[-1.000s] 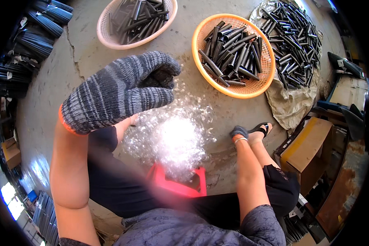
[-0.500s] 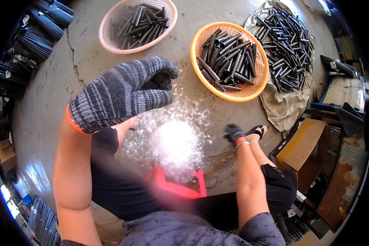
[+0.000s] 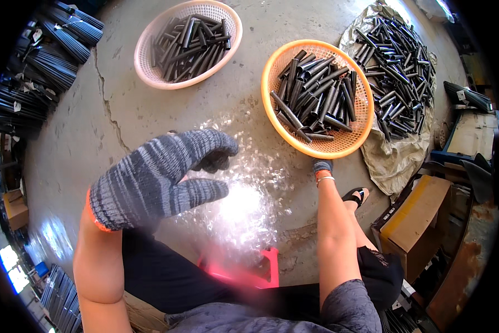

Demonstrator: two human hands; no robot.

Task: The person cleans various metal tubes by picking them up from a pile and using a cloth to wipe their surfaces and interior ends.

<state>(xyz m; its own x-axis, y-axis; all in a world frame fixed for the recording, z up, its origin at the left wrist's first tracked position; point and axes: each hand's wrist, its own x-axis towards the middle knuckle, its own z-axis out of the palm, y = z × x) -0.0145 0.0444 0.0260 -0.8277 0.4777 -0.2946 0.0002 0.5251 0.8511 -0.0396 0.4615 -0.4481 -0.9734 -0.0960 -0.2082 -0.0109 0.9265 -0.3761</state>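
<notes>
My left hand (image 3: 163, 180), in a grey-striped knitted glove with an orange cuff, is raised over the floor at left of centre. Its fingers curve forward with the thumb apart, and nothing shows between them. My right hand (image 3: 322, 165), gloved too, reaches to the near rim of an orange plastic basket (image 3: 274, 125). The rim hides its fingers, so I cannot see whether they grip it. Short black tubes (image 3: 316, 97) lie heaped in that basket. Beyond my left hand stands a pale pink basket (image 3: 144, 69) holding similar tubes.
More black tubes (image 3: 396, 72) are piled on a pale sheet (image 3: 391, 166) at the right. Clear shiny scraps (image 3: 266, 166) litter the floor before a pink plastic stool (image 3: 271, 269). A cardboard box (image 3: 416, 213) stands at right; bundled dark rods (image 3: 49, 66) line the far left.
My right hand has moved forward from above the floor near my foot to the orange basket's near rim. My left hand sits lower in view, its fingers still curved. The whole view has shifted slightly.
</notes>
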